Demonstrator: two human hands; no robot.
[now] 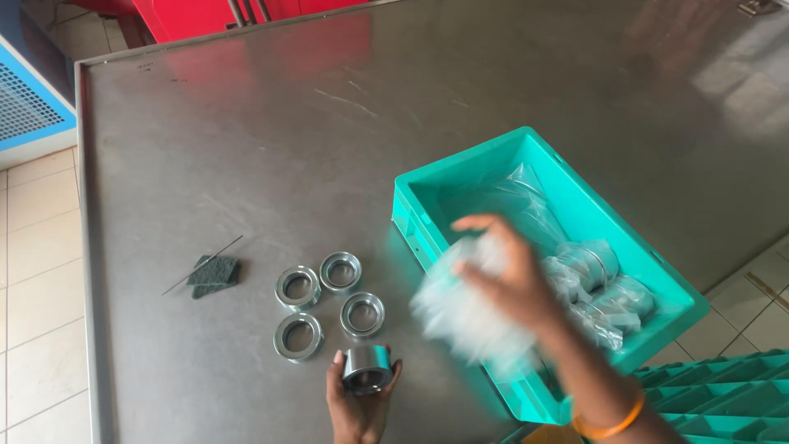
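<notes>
1. Left hand [359,403] at the bottom edge of the view, fingers curled around a shiny metal ring [366,369], held on its side just off the steel table [246,131]. Firm grip, hand half closed.
2. Right hand [509,275] up and to the right of the left one, blurred; fingers pinched on a crumpled clear plastic bag [464,308]. Bag looks empty, but too smeared to be sure.
3. Done so far, judging by the layout: four bare rings [327,300] lie flat in a cluster on the table just above and left of the left hand, apart from each other or nearly touching.
4. Left to do: several bagged rings [604,284] sit in the teal crate [427,185], just past the right hand. Looks about half through, as a guess.
5. Farther left of the cluster: a dark abrasive pad [214,274] with a thin rod [202,265] lying across it, untouched.
6. More teal crates [723,395] stacked below the right forearm, off the table.
</notes>
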